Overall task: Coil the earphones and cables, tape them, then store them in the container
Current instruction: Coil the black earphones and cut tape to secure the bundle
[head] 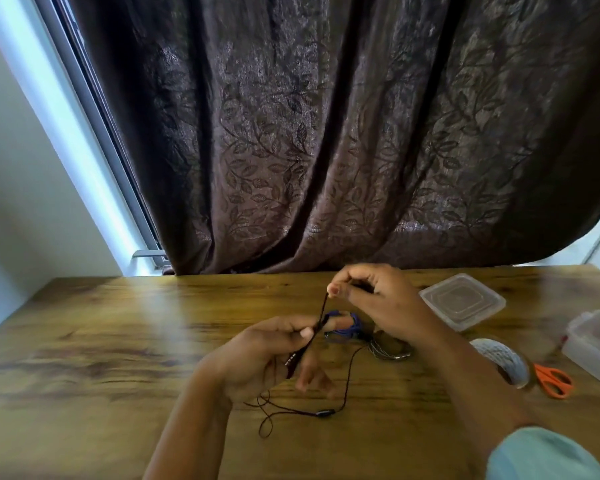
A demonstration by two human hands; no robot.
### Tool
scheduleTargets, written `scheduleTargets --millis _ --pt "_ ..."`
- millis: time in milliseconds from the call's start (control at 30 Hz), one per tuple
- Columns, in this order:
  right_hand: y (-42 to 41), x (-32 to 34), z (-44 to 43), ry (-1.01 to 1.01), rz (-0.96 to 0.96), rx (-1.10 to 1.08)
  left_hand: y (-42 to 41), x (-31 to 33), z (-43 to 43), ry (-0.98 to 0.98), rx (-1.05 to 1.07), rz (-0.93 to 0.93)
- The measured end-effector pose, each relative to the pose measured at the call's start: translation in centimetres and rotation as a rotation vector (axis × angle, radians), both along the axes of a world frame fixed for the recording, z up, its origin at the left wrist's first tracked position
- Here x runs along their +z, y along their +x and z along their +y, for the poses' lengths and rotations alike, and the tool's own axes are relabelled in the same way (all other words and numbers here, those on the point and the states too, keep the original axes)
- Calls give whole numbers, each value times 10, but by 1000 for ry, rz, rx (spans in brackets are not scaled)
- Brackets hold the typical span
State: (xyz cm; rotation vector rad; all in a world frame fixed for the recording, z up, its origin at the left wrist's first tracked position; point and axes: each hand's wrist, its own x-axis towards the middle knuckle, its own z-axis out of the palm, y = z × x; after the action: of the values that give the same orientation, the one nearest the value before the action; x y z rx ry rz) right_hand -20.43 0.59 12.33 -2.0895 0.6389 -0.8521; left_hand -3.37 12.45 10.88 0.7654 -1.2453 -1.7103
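A thin dark earphone cable (349, 382) runs between both hands and trails in loose loops on the wooden table (101, 341), with its inline remote near the front. My left hand (267, 358) pinches the cable's thicker end between thumb and fingers. Above it, my right hand (368, 296) pinches the same cable and holds it taut. A blue coiled cable (349, 327) and a grey coiled cable (388, 351) lie just behind the hands, partly hidden. The clear container (593, 344) stands at the right edge.
A clear plastic lid (463, 301) lies at the back right. A roll of tape (506, 362) and orange-handled scissors (553, 379) sit beside my right forearm. A dark patterned curtain (326, 133) hangs behind the table.
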Motion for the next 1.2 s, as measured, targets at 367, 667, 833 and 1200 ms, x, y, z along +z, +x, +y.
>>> scheduleTargets --millis 367,667,833,1200 --pt "33 -71 43 306 77 104 -7 0 -18 -179 622 376" --pt "8 -67 47 191 362 253 25 -18 -18 -109 987 -183" --pt "-12 -33 23 77 301 145 21 -22 -4 130 559 -568" --pt "9 -27 10 248 -148 15 -2 -18 -7 32 -112 286"
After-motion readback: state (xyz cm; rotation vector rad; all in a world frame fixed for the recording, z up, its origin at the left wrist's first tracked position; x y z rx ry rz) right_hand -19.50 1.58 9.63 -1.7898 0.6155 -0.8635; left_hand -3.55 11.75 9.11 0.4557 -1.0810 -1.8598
